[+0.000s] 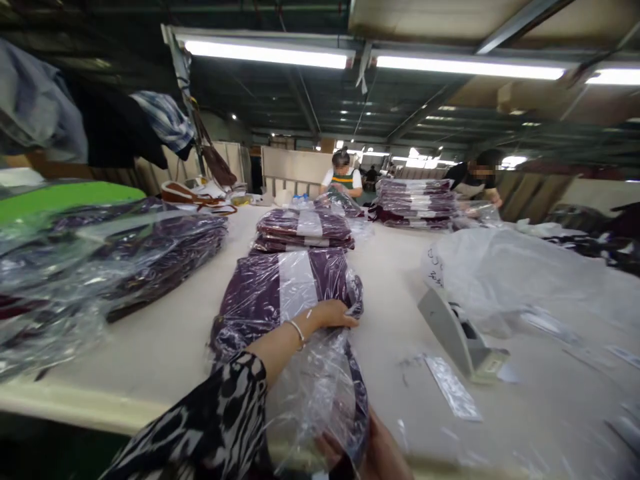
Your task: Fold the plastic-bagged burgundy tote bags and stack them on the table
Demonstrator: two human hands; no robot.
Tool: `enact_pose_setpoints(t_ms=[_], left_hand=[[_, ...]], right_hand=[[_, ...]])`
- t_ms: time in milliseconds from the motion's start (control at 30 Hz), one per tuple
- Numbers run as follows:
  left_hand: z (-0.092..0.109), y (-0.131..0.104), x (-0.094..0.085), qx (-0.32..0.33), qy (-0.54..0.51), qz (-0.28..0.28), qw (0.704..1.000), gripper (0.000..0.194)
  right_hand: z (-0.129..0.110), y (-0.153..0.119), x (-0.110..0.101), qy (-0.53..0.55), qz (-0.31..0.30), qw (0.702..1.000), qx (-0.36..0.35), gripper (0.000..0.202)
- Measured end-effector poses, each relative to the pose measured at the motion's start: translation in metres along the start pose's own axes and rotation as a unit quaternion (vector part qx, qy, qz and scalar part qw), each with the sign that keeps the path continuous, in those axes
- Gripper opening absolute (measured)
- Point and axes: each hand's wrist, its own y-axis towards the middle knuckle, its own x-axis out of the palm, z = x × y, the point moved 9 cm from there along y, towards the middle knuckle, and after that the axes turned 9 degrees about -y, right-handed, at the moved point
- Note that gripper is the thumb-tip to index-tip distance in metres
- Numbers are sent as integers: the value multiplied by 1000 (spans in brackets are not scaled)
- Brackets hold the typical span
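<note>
A folded dark purple garment in a clear plastic bag lies in front of me, with a pale band down its middle. My left hand, a bracelet on its wrist, is closed on the right edge of this bagged garment. At the table's front edge, my right hand grips the bag's near end; its fingers show through the clear film. A dark strip of fabric runs down the right side between both hands. Just behind lies a short stack of bagged garments.
To the left, bagged garments lie by a green surface. A tape dispenser, a silvery flat packet and a large translucent bag are at right. Two people work beyond, near a taller stack.
</note>
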Motion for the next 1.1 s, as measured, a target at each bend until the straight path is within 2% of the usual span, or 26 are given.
enact_pose_setpoints(t_ms=[33,67,100,133,167,200,267,300,333,367,400,433,467,500,533,567,600,633,700,767,833,900,933,1000,1067,1100], left_hand=[[1,-1,1,-4,-4,-7,1000,49],[5,-4,3,-6,-6,-12,1000,53],[11,-10,6,-4,-6,-14,1000,55],[21,-18,11,8,-8,-16,1000,56],[34,-31,18,33,-17,-21,999,59],[51,-47,28,70,-38,-33,996,62],[90,-95,51,169,-117,-101,973,71],[107,-126,65,217,-168,-170,947,74],[121,-161,78,256,-214,-257,907,76],[126,-195,86,278,-253,-332,865,75],[121,-221,86,280,-284,-368,840,71],[106,-234,78,263,-306,-340,849,65],[78,-236,63,224,-315,-248,888,59],[36,-233,36,159,-300,-84,937,54],[-13,-238,4,79,-248,108,959,52],[-59,-249,-19,-1,-168,241,956,55],[-98,-259,-32,-76,-91,308,944,60],[-130,-263,-37,-129,-33,328,935,62],[-173,-262,-41,-153,46,317,935,66],[-198,-259,-48,-147,84,294,941,72],[-217,-262,-62,-152,92,271,946,76],[-233,-265,-76,-156,81,235,956,75],[-239,-266,-83,-152,73,215,962,74],[-248,-266,-91,-139,54,184,972,69],[-251,-262,-95,-126,33,177,976,63],[-251,-262,-100,-124,14,208,970,56]], right_hand=[[24,-16,5,142,-52,983,106,47],[45,-35,13,289,-97,926,222,53],[60,-53,20,415,-121,839,330,58],[70,-67,22,497,-120,753,414,62],[78,-73,19,534,-101,698,465,64],[83,-72,12,547,-85,673,491,64],[86,-57,0,541,-86,671,501,62],[86,-47,-4,531,-103,677,500,60],[85,-38,-8,519,-124,684,497,59],[86,-30,-12,508,-141,693,493,59],[88,-23,-16,495,-152,703,488,59],[91,-17,-19,483,-162,713,481,57],[94,-12,-19,475,-174,720,474,54],[97,-9,-17,469,-188,724,469,50],[101,-7,-13,460,-202,727,468,45],[103,-5,-5,448,-215,730,469,40],[103,-4,4,434,-224,735,471,35],[101,-1,14,422,-223,742,471,31],[86,8,39,413,-208,759,458,29],[57,16,64,442,-195,763,430,33],[30,13,83,485,-207,748,403,36],[24,-7,82,498,-230,737,396,35],[33,-21,71,483,-234,741,403,34],[74,-54,29,396,-221,775,441,33],[120,-72,-32,230,-188,831,470,31],[134,-68,-66,125,-159,863,464,31]])
